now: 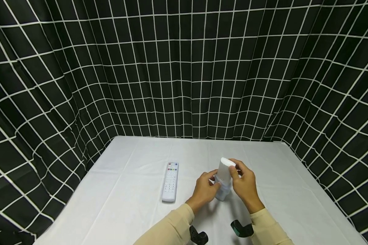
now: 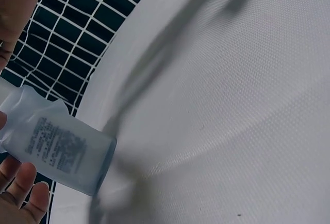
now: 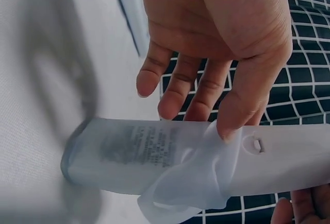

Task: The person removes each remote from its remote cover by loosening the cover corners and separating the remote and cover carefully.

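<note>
Between my hands a white remote control (image 1: 224,169) is held tilted above the table, its back (image 3: 289,154) showing in the right wrist view. A translucent silicone sleeve (image 1: 222,191) covers its lower part; the sleeve's mouth (image 3: 196,177) is bunched and folded. Dark printed text (image 2: 56,144) shows through the sleeve. My right hand (image 1: 244,183) grips the bare upper end with thumb and fingers. Lower down, my left hand (image 1: 204,189) pinches the sleeve near its mouth, thumb (image 3: 232,116) at the sleeve's edge. The other fingers of the left hand are spread.
Another white remote control (image 1: 170,182) lies buttons up on the white-covered table (image 1: 135,190), left of my hands. Black cloth with a white grid (image 1: 184,75) hangs behind and on both sides. Dark devices (image 1: 198,235) are worn at both wrists.
</note>
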The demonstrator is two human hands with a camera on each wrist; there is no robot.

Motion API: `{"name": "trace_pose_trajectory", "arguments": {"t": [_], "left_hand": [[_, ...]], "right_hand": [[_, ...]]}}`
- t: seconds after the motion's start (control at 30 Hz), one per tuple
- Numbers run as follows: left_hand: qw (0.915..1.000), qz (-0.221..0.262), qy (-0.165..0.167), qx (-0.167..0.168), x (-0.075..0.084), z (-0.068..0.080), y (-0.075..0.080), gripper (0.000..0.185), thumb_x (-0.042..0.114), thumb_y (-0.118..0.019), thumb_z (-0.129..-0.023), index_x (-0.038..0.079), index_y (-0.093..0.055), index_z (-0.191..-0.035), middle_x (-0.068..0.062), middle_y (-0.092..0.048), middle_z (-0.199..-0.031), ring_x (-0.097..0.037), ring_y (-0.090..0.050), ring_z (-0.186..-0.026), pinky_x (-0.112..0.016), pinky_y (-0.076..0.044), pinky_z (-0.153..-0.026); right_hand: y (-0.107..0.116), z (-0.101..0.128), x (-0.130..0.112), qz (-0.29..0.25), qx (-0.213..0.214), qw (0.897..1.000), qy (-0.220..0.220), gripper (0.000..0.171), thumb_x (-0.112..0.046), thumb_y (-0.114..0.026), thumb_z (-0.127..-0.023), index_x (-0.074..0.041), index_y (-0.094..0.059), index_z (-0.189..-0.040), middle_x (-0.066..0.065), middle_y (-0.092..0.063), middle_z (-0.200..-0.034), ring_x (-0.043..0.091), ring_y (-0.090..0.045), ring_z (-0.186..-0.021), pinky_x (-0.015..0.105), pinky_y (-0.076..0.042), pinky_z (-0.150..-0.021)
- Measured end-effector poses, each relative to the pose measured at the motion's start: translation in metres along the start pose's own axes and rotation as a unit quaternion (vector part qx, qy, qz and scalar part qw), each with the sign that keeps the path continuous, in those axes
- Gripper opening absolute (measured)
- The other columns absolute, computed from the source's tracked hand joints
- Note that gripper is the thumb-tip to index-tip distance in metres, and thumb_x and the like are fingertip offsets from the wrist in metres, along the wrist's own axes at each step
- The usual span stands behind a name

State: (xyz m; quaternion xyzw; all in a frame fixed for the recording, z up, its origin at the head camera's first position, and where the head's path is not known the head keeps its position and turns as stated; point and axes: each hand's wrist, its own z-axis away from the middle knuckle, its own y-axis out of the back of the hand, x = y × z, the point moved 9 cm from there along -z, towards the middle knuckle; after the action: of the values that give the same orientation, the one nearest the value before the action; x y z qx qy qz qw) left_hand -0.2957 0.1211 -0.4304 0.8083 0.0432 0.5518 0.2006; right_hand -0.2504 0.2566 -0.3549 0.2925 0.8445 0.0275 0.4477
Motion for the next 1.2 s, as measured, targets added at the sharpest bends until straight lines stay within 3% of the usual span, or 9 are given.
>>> {"name": "trace_pose_trajectory", "arguments": {"t": [0.37, 0.5, 0.63, 0.87, 1.03, 1.2], "left_hand": [[0.9996, 0.002, -0.026, 0.005, 0.000, -0.001, 0.006, 0.039, 0.001, -0.073, -0.080, 0.007, -0.068, -0.118, 0.002, -0.059, -0.093, -0.010, -0.054, -0.075, -0.022, -0.047, -0.061], [0.9994, 0.004, -0.036, 0.001, -0.001, -0.003, 0.007, 0.038, 0.000, -0.074, -0.081, 0.002, -0.068, -0.119, -0.001, -0.064, -0.097, -0.008, -0.056, -0.074, -0.021, -0.048, -0.061], [0.9991, 0.006, -0.042, 0.002, -0.001, -0.003, 0.010, 0.035, -0.001, -0.075, -0.080, -0.002, -0.069, -0.115, -0.001, -0.067, -0.090, -0.006, -0.057, -0.073, -0.020, -0.049, -0.061], [0.9983, 0.017, -0.054, 0.015, 0.000, -0.003, 0.017, 0.025, 0.000, -0.078, -0.078, -0.002, -0.072, -0.103, -0.004, -0.072, -0.089, -0.007, -0.065, -0.077, -0.018, -0.052, -0.066], [0.9955, 0.002, -0.089, 0.031, 0.003, -0.001, 0.019, 0.018, 0.002, -0.080, -0.077, -0.001, -0.075, -0.094, -0.006, -0.072, -0.086, -0.008, -0.067, -0.078, -0.017, -0.052, -0.066], [0.9948, -0.021, -0.099, 0.012, 0.005, -0.004, 0.020, 0.015, 0.002, -0.078, -0.078, -0.001, -0.075, -0.093, -0.007, -0.072, -0.087, -0.008, -0.067, -0.079, -0.016, -0.051, -0.068]], "right_hand": [[-0.007, 0.000, 0.004, -0.045, -0.035, 0.998, -0.023, 0.023, -0.002, -0.051, -0.099, 0.003, -0.061, -0.119, 0.015, -0.065, -0.106, 0.024, -0.058, -0.089, 0.019, -0.046, -0.070], [-0.008, 0.000, 0.004, -0.044, -0.038, 0.998, -0.017, 0.023, -0.002, -0.051, -0.099, 0.003, -0.061, -0.119, 0.016, -0.065, -0.105, 0.023, -0.058, -0.089, 0.019, -0.046, -0.069], [-0.008, 0.001, 0.003, -0.041, -0.043, 0.998, -0.014, 0.023, -0.002, -0.051, -0.099, 0.003, -0.061, -0.119, 0.015, -0.065, -0.102, 0.022, -0.058, -0.088, 0.019, -0.046, -0.069], [-0.008, 0.002, 0.000, -0.042, -0.039, 0.998, 0.011, 0.022, -0.001, -0.051, -0.098, 0.004, -0.062, -0.118, 0.016, -0.065, -0.099, 0.024, -0.059, -0.086, 0.019, -0.046, -0.069], [-0.006, 0.002, -0.001, -0.042, -0.032, 0.999, 0.015, 0.022, 0.000, -0.051, -0.098, 0.005, -0.061, -0.117, 0.017, -0.066, -0.099, 0.025, -0.060, -0.084, 0.017, -0.047, -0.068], [-0.005, 0.002, 0.000, -0.039, -0.028, 0.999, 0.014, 0.021, 0.001, -0.052, -0.098, 0.005, -0.062, -0.116, 0.017, -0.066, -0.098, 0.021, -0.060, -0.082, 0.016, -0.046, -0.067]]}}
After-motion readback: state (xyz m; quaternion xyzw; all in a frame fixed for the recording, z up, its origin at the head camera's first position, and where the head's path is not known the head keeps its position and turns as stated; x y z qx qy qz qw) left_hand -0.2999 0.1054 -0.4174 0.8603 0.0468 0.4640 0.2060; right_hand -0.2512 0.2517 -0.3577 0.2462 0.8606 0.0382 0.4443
